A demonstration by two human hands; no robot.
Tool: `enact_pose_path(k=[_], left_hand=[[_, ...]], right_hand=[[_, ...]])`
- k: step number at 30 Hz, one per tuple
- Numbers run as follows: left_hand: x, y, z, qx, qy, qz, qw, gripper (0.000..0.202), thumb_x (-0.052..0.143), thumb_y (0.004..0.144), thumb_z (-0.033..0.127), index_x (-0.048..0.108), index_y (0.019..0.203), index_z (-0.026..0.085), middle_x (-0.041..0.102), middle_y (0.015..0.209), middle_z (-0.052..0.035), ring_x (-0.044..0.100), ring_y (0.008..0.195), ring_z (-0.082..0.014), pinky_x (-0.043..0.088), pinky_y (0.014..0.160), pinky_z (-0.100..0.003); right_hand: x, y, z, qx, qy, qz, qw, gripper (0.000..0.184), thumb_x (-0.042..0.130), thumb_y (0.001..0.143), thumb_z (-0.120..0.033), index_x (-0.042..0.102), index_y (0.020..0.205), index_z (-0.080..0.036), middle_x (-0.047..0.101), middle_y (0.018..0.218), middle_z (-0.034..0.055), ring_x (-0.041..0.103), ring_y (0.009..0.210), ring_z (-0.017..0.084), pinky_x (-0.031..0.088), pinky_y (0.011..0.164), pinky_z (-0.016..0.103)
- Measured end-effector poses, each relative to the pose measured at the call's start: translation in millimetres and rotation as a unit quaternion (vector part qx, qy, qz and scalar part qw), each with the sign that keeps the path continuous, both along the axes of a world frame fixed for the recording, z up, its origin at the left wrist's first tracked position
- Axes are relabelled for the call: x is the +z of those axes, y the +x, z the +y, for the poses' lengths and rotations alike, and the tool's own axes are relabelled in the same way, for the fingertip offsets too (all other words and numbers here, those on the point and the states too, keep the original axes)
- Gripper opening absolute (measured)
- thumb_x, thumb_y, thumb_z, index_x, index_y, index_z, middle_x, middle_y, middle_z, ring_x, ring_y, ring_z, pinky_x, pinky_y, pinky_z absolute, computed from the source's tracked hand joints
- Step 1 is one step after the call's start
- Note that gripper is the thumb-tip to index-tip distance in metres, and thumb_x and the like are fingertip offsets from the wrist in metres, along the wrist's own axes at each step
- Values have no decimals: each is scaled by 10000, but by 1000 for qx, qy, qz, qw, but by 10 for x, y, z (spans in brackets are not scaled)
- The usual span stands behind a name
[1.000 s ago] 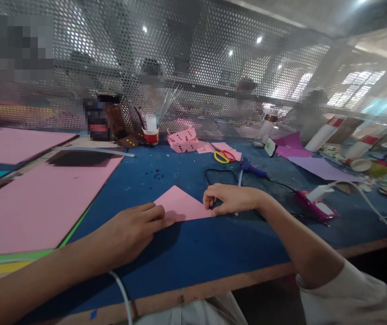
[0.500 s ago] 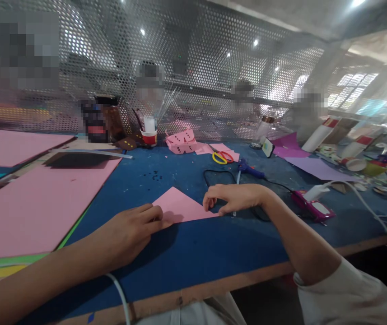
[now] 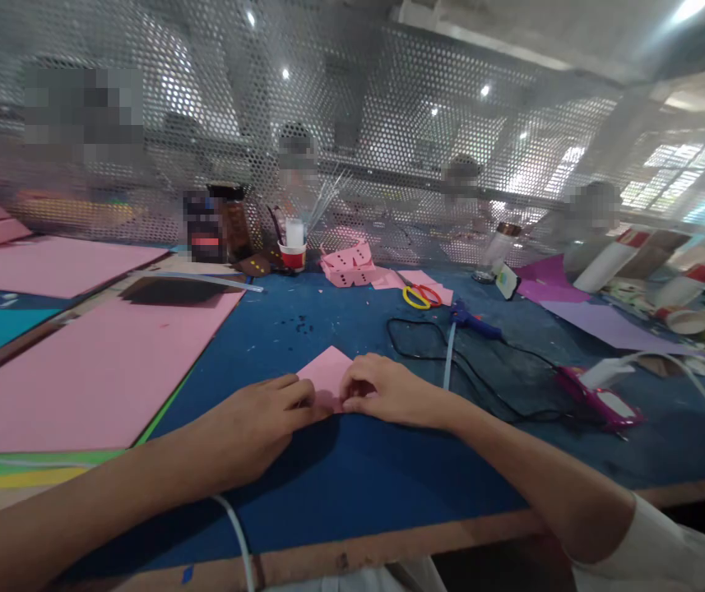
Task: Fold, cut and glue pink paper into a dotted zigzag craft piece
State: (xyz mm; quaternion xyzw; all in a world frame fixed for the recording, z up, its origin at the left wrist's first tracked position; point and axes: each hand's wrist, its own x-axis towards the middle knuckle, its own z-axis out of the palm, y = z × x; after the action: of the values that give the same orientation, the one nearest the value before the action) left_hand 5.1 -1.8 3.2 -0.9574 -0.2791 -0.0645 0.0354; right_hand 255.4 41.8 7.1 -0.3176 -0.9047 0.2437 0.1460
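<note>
A: What's there, biggest first?

B: The blue surface (image 3: 358,473), then the large pink sheet (image 3: 99,370), to the left of the small pink paper (image 3: 326,370).

A: And the hands?

B: Both are on the small pink paper, which lies on the surface between them, one corner pointing away. The left hand (image 3: 266,415) has narrow, bent fingers at its near edge. The right hand (image 3: 395,390) has thumb and forefinger curled close together just beside them. Whether either pinches the paper or only presses it, I can't tell.

A: What's just changed?

B: The right hand has come inward from the paper's right tip and now covers its right side. I'd judge the work is now gathered on one short stretch of edge.

A: Any other difference from the earlier frame?

B: The view has shifted slightly. To the right of the paper, the blue glue gun (image 3: 477,323) lies where it was, and its pale glue stick (image 3: 449,358) is less hidden by the hand.
</note>
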Motion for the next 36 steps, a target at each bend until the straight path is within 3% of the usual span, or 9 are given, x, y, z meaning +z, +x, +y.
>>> enact_pose_path(k=[9,14,18,22,28,36], left_hand=[[49,-129,82,1,-65,-30,997,442,463,893,16,657,1195,274,642,1029,-40,615,914,-186,496,817,-301],[98,-210,164,-7,-101,-72,992,397,488,841,-9,713,1040,251,664,995,-30,630,937,-175,481,843,-279],[133,-219,175,18,-145,-93,985,405,517,772,-27,732,985,243,639,946,-11,624,866,-150,455,777,-233],[119,-172,175,40,-176,-118,977,388,517,837,11,734,1023,273,584,861,6,583,757,-121,410,688,-205],[74,-187,215,19,-214,-135,967,371,504,939,85,718,1140,310,612,979,-21,610,900,-140,420,784,-203],[106,-253,260,5,-235,-147,961,339,531,871,8,762,953,241,680,976,-17,639,908,-135,439,822,-205]], right_hand=[[2,30,-12,1,-6,6,1000,80,712,881,-210,665,945,-202,658,924,10,563,900,167,410,843,286],[14,21,-22,-2,-10,5,1000,66,688,890,-191,665,950,-208,660,931,8,563,910,170,408,856,296],[18,15,-19,-5,-10,-1,1000,83,691,871,-152,664,933,-201,655,914,7,557,883,166,407,841,294],[29,12,-23,-8,-14,-1,1000,82,688,874,-153,669,940,-198,646,915,7,556,885,164,407,830,289],[28,17,-29,-6,-18,1,1000,72,678,891,-172,666,956,-201,642,926,6,558,906,165,404,849,293],[27,23,-33,-9,-20,-4,1000,75,681,887,-172,668,953,-204,638,930,6,557,894,165,406,843,291]])
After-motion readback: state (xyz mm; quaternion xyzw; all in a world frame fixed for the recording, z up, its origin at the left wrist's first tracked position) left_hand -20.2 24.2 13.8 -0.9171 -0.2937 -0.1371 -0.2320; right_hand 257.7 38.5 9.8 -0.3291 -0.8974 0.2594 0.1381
